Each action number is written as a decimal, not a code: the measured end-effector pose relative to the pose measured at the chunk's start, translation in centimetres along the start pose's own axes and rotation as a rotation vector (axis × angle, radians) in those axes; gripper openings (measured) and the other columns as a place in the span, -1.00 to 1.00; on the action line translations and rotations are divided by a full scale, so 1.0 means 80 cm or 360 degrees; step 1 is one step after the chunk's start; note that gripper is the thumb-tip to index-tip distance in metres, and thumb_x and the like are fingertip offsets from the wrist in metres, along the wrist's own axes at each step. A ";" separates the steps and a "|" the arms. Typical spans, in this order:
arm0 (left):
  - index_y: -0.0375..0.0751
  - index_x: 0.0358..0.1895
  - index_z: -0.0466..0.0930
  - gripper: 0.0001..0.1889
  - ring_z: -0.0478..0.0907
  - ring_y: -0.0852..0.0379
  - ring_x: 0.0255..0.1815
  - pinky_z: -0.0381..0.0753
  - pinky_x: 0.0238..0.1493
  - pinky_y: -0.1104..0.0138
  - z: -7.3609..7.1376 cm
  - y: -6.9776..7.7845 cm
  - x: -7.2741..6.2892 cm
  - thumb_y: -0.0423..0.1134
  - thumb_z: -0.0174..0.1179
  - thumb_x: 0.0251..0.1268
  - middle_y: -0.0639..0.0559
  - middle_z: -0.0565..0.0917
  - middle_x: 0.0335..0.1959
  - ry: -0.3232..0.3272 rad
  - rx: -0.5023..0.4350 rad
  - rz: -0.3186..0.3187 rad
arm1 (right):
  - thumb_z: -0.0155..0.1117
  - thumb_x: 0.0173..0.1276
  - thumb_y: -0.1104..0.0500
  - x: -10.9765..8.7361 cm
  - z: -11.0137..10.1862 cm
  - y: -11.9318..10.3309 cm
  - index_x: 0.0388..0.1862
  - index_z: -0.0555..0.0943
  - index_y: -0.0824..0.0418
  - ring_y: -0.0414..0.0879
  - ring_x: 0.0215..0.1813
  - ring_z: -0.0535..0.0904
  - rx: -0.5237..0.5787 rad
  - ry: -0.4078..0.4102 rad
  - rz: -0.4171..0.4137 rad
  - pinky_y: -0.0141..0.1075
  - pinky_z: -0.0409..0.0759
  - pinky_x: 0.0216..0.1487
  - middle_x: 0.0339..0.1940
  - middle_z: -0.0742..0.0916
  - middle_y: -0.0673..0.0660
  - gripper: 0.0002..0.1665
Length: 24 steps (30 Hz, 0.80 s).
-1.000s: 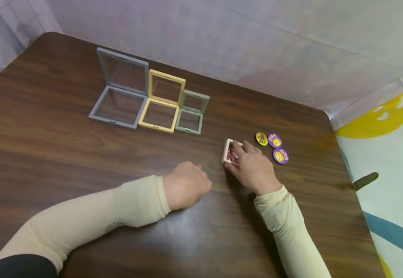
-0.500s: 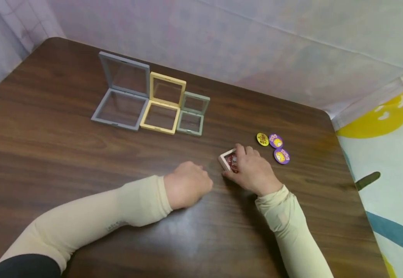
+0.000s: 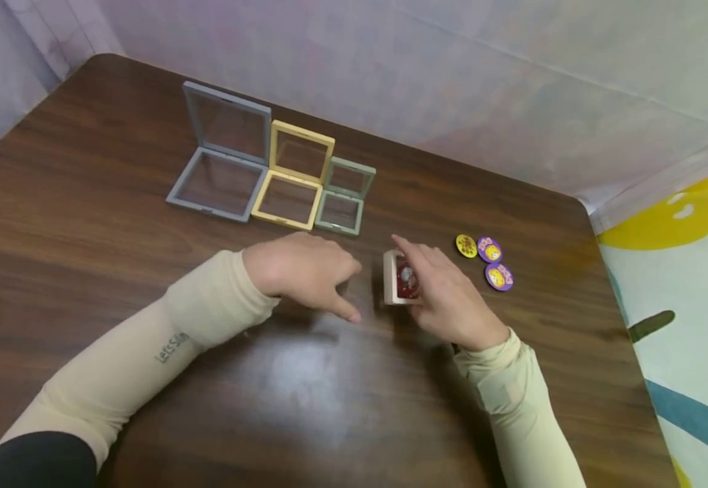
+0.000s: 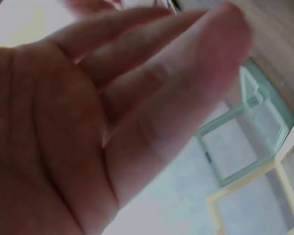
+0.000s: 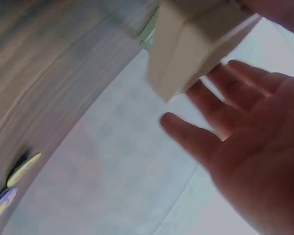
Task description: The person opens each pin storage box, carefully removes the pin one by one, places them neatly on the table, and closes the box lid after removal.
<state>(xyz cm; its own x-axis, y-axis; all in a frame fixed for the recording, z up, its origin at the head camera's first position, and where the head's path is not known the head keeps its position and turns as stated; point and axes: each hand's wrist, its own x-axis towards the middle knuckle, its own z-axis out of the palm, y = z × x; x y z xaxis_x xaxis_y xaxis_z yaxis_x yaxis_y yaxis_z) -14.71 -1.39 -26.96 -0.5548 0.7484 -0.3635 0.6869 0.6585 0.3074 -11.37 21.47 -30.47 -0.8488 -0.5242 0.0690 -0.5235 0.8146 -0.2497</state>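
In the head view my right hand [image 3: 454,291] holds a small cream display frame [image 3: 389,279] with a red and white item behind its clear window. The frame stands tilted up, its window facing the palm side. From the right wrist, the cream frame [image 5: 179,46] shows its thick plain side, with the thumb on one side and fingers [image 5: 206,100] on the other. My left hand [image 3: 299,268] hovers to the left of the frame, thumb and fingers spread apart with nothing between them. Its palm [image 4: 44,127] and extended fingers fill much of the left wrist view.
Three hinged display frames stand unfolded in a row at the back: large blue-grey [image 3: 207,209], yellow [image 3: 280,221] and small green [image 3: 337,229]. One yellow round badge [image 3: 466,246] and two purple badges [image 3: 498,277] lie to the right. A curtain hangs behind the table [image 3: 73,203].
My right hand has turned the cream frame and tilted it up from lying flat. My left hand has gone from a loose fist to spread fingers, moving up and slightly left.
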 end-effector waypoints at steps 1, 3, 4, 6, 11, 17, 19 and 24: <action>-0.22 0.23 0.43 -0.21 0.62 0.07 -0.09 0.61 -0.09 0.21 -0.001 -0.002 0.002 0.33 0.18 0.09 -0.02 0.66 -0.05 0.0007 -0.0024 0.0007 | 0.28 -0.19 0.50 0.000 -0.001 0.000 0.48 0.12 0.15 0.08 0.36 0.37 0.0026 0.0020 -0.0054 0.04 0.21 0.45 0.30 0.50 0.17 0.16; -0.33 0.40 0.18 -0.03 0.50 -0.02 0.23 0.50 0.21 0.14 -0.001 -0.006 0.007 0.35 0.15 0.10 -0.17 0.49 0.27 -0.0016 -0.0121 0.0032 | 0.22 -0.19 0.56 0.000 -0.004 0.000 0.48 0.14 0.14 0.08 0.43 0.32 0.0096 0.0042 -0.0172 0.08 0.08 0.50 0.36 0.47 0.16 0.14; -0.36 0.45 0.07 0.03 0.40 -0.05 0.33 0.41 0.32 0.12 0.000 -0.010 0.011 0.35 0.14 0.11 -0.21 0.37 0.37 -0.0020 -0.0176 0.0050 | 0.19 -0.17 0.58 0.000 -0.004 0.000 0.48 0.16 0.14 0.08 0.46 0.28 0.0133 0.0052 -0.0231 0.09 0.03 0.52 0.38 0.46 0.14 0.13; -0.37 0.49 -0.17 0.12 0.22 -0.05 0.46 0.23 0.45 0.13 0.003 -0.016 0.019 0.34 0.14 0.12 -0.24 0.15 0.48 -0.0008 -0.0320 0.0103 | 0.15 -0.14 0.59 -0.001 -0.005 0.000 0.46 0.21 0.15 0.09 0.49 0.25 0.0195 0.0085 -0.0355 0.06 0.03 0.53 0.39 0.46 0.12 0.07; -0.28 0.46 -0.02 -0.09 0.43 0.09 0.29 0.38 0.34 0.22 0.008 -0.029 0.034 0.07 0.26 0.19 -0.10 0.41 0.33 0.0134 -0.0854 0.0395 | 0.05 -0.05 0.58 0.001 -0.008 -0.005 0.38 0.34 0.23 0.04 0.49 0.24 0.0305 0.0155 -0.0670 -0.07 0.06 0.54 0.36 0.49 0.15 -0.11; -0.29 0.35 0.17 -0.17 0.59 0.14 0.03 0.55 0.12 0.33 0.007 -0.034 0.038 -0.24 0.42 0.01 -0.07 0.58 0.10 0.0096 -0.1302 0.0513 | -0.02 -0.04 0.59 0.006 -0.009 -0.007 0.34 0.38 0.24 0.05 0.52 0.19 0.0316 0.0153 -0.0859 -0.11 0.02 0.56 0.39 0.47 0.17 -0.14; -0.31 0.31 0.20 -0.18 0.61 0.11 0.00 0.57 0.09 0.33 0.007 -0.033 0.038 -0.27 0.45 -0.04 -0.10 0.59 0.08 0.0118 -0.1309 0.0493 | 0.03 0.01 0.59 0.005 -0.008 -0.006 0.33 0.39 0.24 0.07 0.52 0.18 0.0300 0.0164 -0.0844 -0.11 0.03 0.56 0.40 0.45 0.20 -0.19; -0.28 0.13 0.27 -0.21 0.59 0.10 -0.10 0.60 -0.05 0.33 0.011 -0.029 0.040 -0.09 0.51 -0.16 -0.09 0.59 -0.03 0.0215 -0.1021 0.0249 | 0.14 -0.01 0.58 0.001 -0.006 -0.002 0.32 0.39 0.24 0.15 0.48 0.23 0.0158 0.0263 -0.0661 -0.10 0.15 0.52 0.39 0.42 0.25 -0.18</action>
<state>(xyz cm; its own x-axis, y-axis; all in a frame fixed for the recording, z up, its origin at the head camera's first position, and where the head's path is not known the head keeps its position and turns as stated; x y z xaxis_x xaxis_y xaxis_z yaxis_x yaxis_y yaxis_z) -17.67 -0.54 -29.60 -0.5538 0.8147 -0.1718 0.3720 0.4267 0.8243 -11.37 21.41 -29.97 -0.5732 -0.7481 0.3343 -0.8191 0.5117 -0.2593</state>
